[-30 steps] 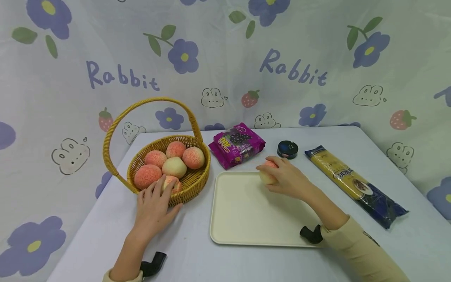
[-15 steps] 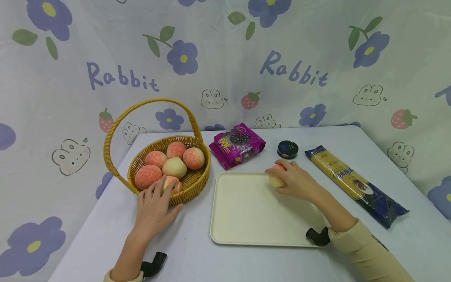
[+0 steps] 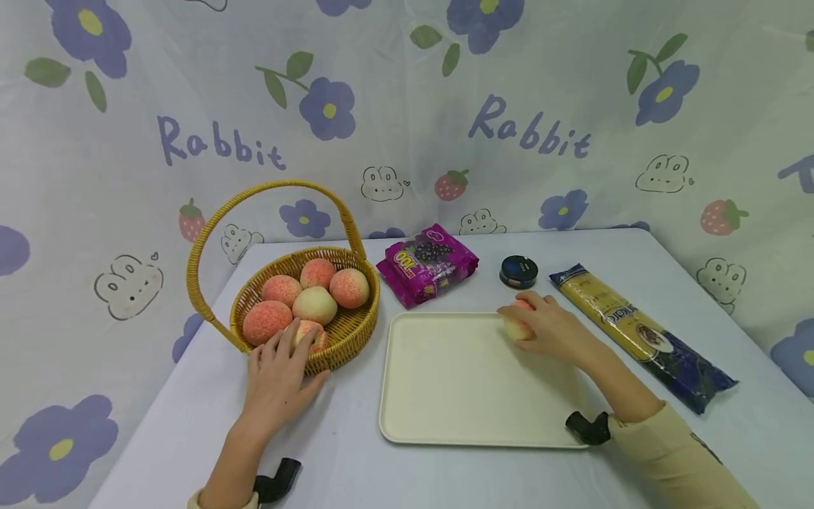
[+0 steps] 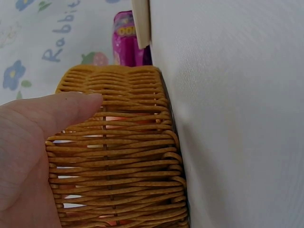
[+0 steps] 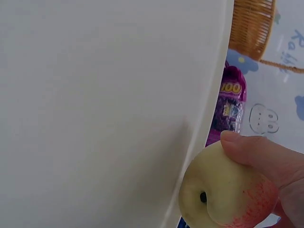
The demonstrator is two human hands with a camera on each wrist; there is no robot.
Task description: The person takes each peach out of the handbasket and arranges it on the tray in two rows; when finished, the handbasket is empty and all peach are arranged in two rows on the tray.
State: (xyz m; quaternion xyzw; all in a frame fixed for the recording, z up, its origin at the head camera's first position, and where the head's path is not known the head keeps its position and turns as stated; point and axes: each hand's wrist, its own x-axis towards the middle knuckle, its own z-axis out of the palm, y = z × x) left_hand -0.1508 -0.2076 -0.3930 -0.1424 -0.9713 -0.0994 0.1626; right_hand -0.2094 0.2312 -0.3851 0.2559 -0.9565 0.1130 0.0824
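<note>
A yellow wicker basket [image 3: 346, 346] with a tall handle holds several pink and cream peaches [image 3: 267, 322]. My left hand [image 3: 276, 385] holds its near rim: fingers reach over the edge beside the nearest peach, while the thumb lies along the outer wall in the left wrist view. My right hand [image 3: 553, 332] grips another peach [image 5: 228, 190], half cream and half pink, with the thumb on its pale side. That peach is over the far edge of a cream rectangular tray [image 3: 470, 382]. Part of it is hidden by the fingers in the head view.
A purple grape-print packet [image 3: 429, 261] lies behind the tray. To its right stands a round dark tin [image 3: 518, 272]. A long gold and blue packet [image 3: 642, 336] lies along the table's right side. Behind the table hangs a rabbit-print cloth [image 3: 407, 106].
My right hand has moved to the right along the tray's far edge with the peach in its grip. My left hand has stayed at the basket rim.
</note>
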